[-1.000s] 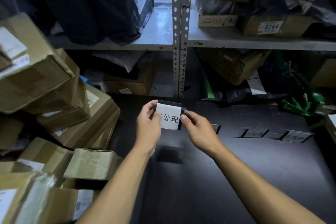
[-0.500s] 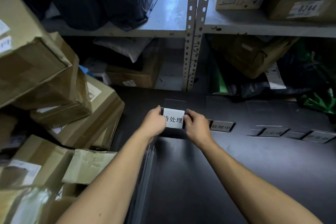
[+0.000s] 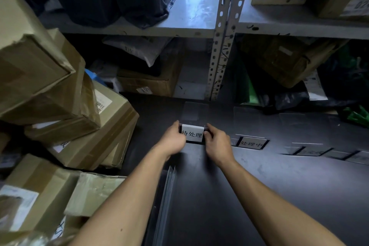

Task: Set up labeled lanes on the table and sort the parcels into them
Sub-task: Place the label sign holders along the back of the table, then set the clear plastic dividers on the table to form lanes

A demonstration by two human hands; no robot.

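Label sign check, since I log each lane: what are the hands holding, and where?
Both hold the label sign by its side edges: left hand on its left, right hand on its right.

pretty dim from my end. grey metal shelving (image 3: 199, 32) along the back with a perforated upright (image 3: 220, 46), glare on the shelf board (image 3: 194, 6), and a dark matte surface (image 3: 259, 185) below.

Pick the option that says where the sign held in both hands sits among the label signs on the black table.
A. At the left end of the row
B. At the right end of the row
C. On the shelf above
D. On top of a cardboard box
A: the held sign, pinched between the left hand and the right hand, has the other signs only to its right on the table.
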